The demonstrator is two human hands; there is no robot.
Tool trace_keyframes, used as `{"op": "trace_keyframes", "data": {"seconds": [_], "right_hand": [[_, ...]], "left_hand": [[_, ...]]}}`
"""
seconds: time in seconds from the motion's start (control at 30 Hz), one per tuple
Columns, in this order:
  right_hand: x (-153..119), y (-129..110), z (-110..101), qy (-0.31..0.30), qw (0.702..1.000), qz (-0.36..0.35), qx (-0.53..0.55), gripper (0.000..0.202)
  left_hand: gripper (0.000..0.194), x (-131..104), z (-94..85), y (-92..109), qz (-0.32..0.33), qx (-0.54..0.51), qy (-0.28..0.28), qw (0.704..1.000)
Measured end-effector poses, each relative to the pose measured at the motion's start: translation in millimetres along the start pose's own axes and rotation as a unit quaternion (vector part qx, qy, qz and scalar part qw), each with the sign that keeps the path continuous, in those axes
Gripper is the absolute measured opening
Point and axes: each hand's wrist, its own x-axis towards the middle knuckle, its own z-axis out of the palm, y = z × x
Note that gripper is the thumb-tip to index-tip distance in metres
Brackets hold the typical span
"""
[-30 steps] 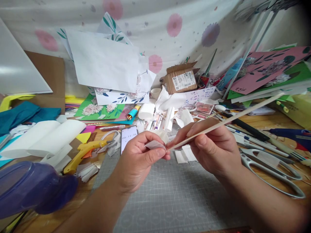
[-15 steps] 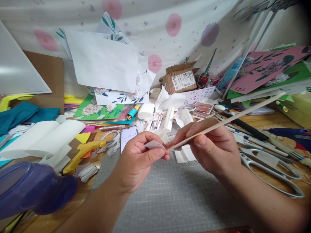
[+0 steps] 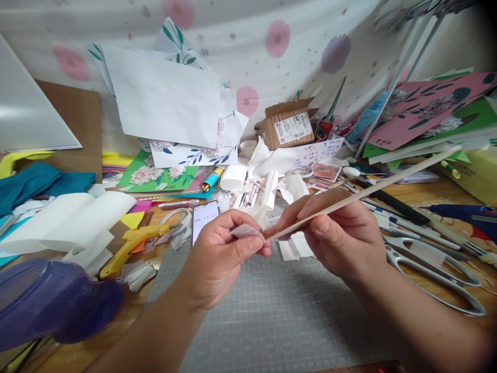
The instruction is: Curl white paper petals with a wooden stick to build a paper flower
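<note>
Moved slightly since the earlier frame: far end of one pale, slender wooden stick (image 3: 365, 195), swung outward; phone (image 3: 205, 213) timer, advanced from 00:13:06 to 00:13:07.

Right hand (image 3: 345, 241): grip closed, stick pinched slantwise between thumb and fingers. Left hand (image 3: 215, 254): grip closed, thin white paper piece (image 3: 246, 231) pinched at the fingertips, where the stick's lower end is met. Both are held above a grey gridded cutting mat (image 3: 264, 305).

Cardboard box (image 3: 272, 132), brown, torn open; white label with barcode, print too small to be read. Handwritten sheet (image 3: 305, 154), white, marked in blue; words illegible. Scissors (image 3: 396, 258), smooth looped metal handles, laid right on the wooden tabletop (image 3: 452, 194). Glue gun (image 3: 130, 247), yellow, placed left of the mat.
</note>
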Motion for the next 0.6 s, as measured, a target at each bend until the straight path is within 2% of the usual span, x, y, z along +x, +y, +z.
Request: {"op": "trace_keyframes", "data": {"seconds": [0.6], "right_hand": [[-0.6,-0.5,-0.5,-0.005,1.000,0.003,0.018,0.011]], "left_hand": [[0.011,-2.4,-0.4,-1.3,0.006,0.004,-0.003,1.000]]}}
